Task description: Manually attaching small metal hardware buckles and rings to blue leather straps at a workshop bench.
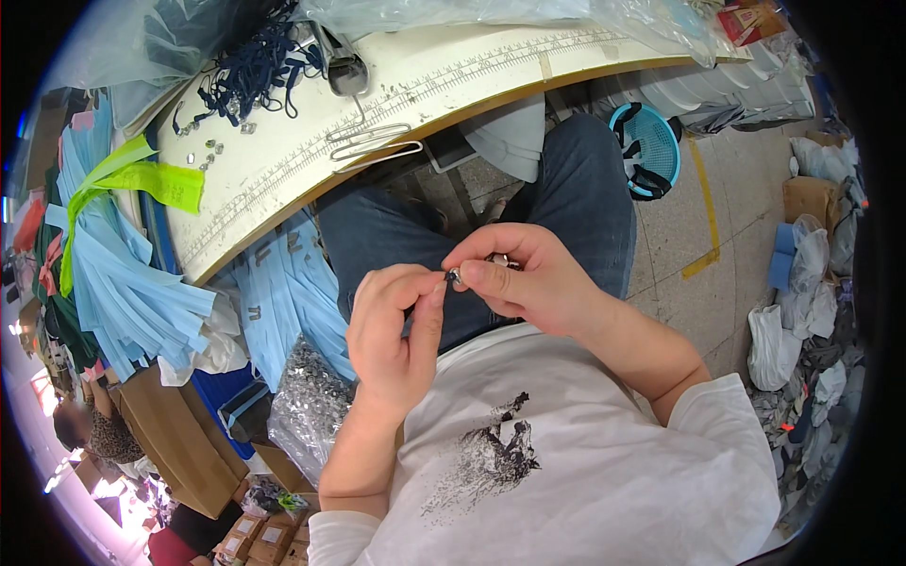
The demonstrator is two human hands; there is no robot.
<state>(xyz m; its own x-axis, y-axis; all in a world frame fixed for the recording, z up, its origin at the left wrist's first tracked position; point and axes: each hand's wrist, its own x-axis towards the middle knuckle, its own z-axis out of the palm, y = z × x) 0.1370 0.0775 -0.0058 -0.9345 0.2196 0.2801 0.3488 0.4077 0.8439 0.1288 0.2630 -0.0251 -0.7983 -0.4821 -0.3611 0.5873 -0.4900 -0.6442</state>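
Over my lap, my left hand (394, 325) and my right hand (528, 281) meet fingertip to fingertip. Between the right thumb and forefinger is a small shiny metal fitting (457, 275). The left thumb and forefinger pinch a tiny dark piece right against it; its exact kind is too small to make out. More shiny metal (500, 259) shows inside the curled right fingers. On the white table lie a heap of dark blue cords (255, 75) and several loose small metal fittings (209, 151).
A ruler-marked white table (283, 160) curves ahead, with bent wire hooks (377, 146) at its edge. Light blue straps (123, 283) and a bright green strip (170, 187) hang left. A bag of metal pieces (307, 401) stands by my left arm. A blue basket (651, 141) is right.
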